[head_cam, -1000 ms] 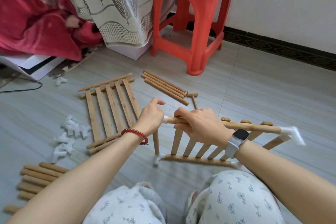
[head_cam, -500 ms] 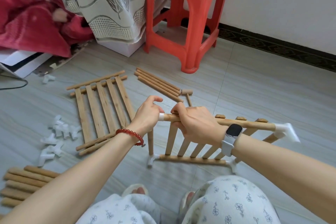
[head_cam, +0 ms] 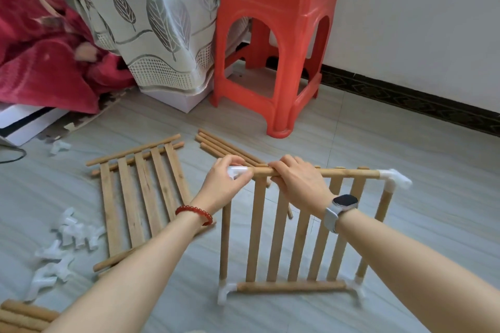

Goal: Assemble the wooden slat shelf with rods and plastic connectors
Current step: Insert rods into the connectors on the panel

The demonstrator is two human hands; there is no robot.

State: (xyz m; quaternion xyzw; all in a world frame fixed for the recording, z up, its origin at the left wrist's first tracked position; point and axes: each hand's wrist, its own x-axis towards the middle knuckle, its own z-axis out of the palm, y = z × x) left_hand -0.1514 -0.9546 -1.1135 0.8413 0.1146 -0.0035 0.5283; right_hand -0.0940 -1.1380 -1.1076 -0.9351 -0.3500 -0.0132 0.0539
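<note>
1. The slat panel (head_cam: pixel 295 232) stands upright on the floor (head_cam: pixel 405 170), in front of the red stool (head_cam: pixel 278 43) and nearer the camera.
2. The left hand (head_cam: pixel 223 188) pinches a white plastic connector (head_cam: pixel 237 171) at the left end of the panel's top rod (head_cam: pixel 343 172); thumb and fingers (head_cam: pixel 230 161) are curled round it.
3. The right hand (head_cam: pixel 300 184), with a watch (head_cam: pixel 341 207) on its wrist, grips the top rod just right of that connector, fingers wrapped over the rod.
4. A second connector (head_cam: pixel 393 180) caps the right end of the top rod and joins a side rod (head_cam: pixel 378 230) running down.
5. Two more white connectors sit at the panel's bottom corners on the floor; the left one (head_cam: pixel 226 292) is clearer, the right is blurred.
6. A second slat panel (head_cam: pixel 140 197) lies flat on the floor left of the standing panel.
7. Loose rods (head_cam: pixel 224 147) lie behind the standing panel, toward the stool.
8. Spare connectors (head_cam: pixel 62 249) are scattered left of the flat panel, and more rods (head_cam: pixel 24 316) lie at the lower left edge.
</note>
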